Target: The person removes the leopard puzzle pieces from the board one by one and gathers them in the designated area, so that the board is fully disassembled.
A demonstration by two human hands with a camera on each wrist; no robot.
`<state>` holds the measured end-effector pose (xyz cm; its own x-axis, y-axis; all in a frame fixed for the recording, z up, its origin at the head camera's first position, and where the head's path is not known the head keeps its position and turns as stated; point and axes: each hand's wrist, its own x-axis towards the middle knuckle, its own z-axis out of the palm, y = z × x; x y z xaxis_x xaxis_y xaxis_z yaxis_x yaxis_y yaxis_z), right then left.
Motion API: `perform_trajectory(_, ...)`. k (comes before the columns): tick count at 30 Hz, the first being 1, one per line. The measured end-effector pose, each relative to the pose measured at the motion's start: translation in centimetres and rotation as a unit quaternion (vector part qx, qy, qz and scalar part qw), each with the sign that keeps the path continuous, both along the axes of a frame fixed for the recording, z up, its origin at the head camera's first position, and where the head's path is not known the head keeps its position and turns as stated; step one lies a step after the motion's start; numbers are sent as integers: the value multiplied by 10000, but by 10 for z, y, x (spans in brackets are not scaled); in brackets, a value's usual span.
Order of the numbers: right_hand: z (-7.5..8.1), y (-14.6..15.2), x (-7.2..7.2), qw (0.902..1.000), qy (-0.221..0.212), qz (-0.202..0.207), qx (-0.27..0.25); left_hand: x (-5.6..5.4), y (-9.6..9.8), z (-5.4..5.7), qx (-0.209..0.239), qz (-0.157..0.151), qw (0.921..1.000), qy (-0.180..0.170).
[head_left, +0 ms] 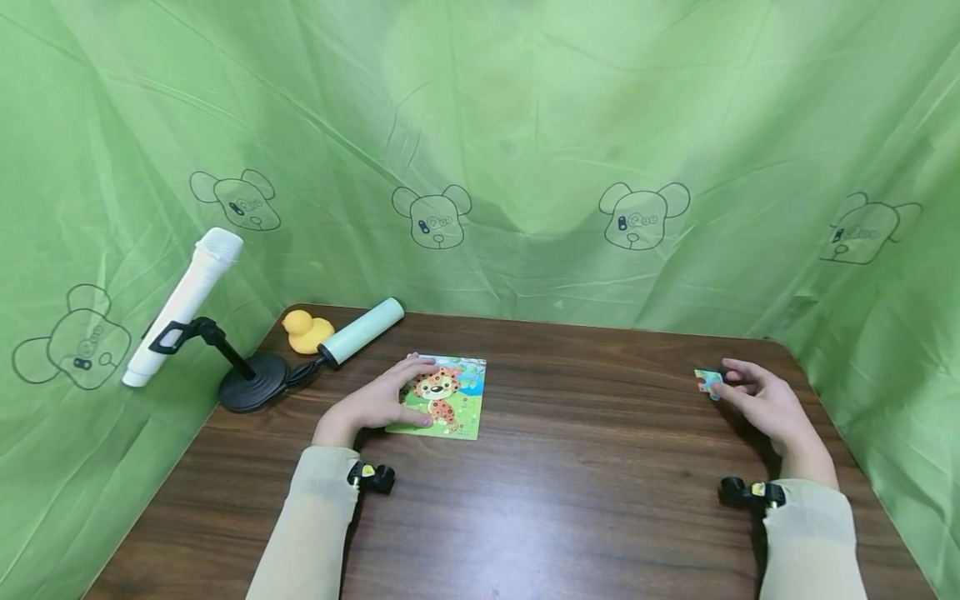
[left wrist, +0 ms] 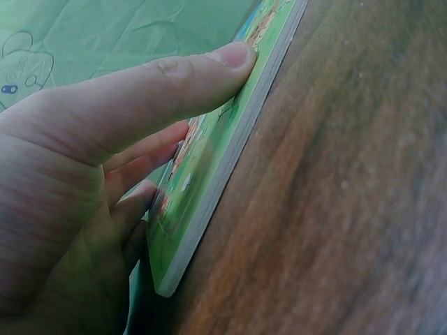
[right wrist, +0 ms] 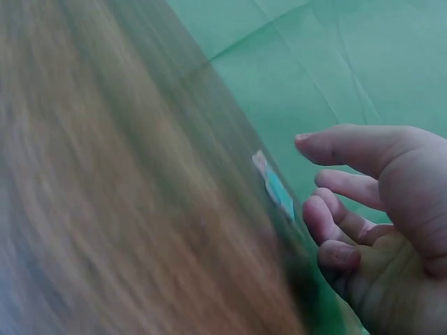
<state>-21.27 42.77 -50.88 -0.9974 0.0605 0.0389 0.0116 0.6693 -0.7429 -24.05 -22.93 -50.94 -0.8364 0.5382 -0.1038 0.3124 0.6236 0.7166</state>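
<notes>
A square jigsaw puzzle board (head_left: pixel 467 410) with a spotted cartoon leopard on green and blue lies flat on the table, left of the middle. My left hand (head_left: pixel 375 402) rests over its left part, fingers and thumb spread. In the left wrist view the thumb presses on the face of the puzzle board (left wrist: pixel 216 132) near its edge. Far to the right, a small blue puzzle piece (head_left: pixel 709 383) with an orange-red part lies on the table. Beside it hovers my right hand (head_left: pixel 772 417), fingers loosely bent. In the right wrist view a gap separates thumb and fingers, with nothing between them.
A yellow rubber duck (head_left: pixel 307 332) and a pale blue cylinder (head_left: pixel 365 331) with a black end stand at the back left. Near them, a black stand (head_left: pixel 255 383) holds a white microphone (head_left: pixel 183 300). Green curtain (head_left: pixel 540 108) surrounds the brown wooden table (head_left: pixel 570 467).
</notes>
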Motion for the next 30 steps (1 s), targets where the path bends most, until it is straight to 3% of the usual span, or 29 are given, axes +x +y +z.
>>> perform_trajectory(10,21,-53,-9,9978,614,155,-182,1,1,0,-23,119,9999,24)
perform_trajectory(16,36,-92,-10,9971,544,464,-270,1,3,2,-31,157,9999,63)
perform_trajectory(22,48,-130,-8,9960,296,647,-536,1,4,0,-316,268,9983,405)
perform_trajectory(30,44,-192,-1,9937,200,911,-628,1,2,-2,-240,473,9983,238)
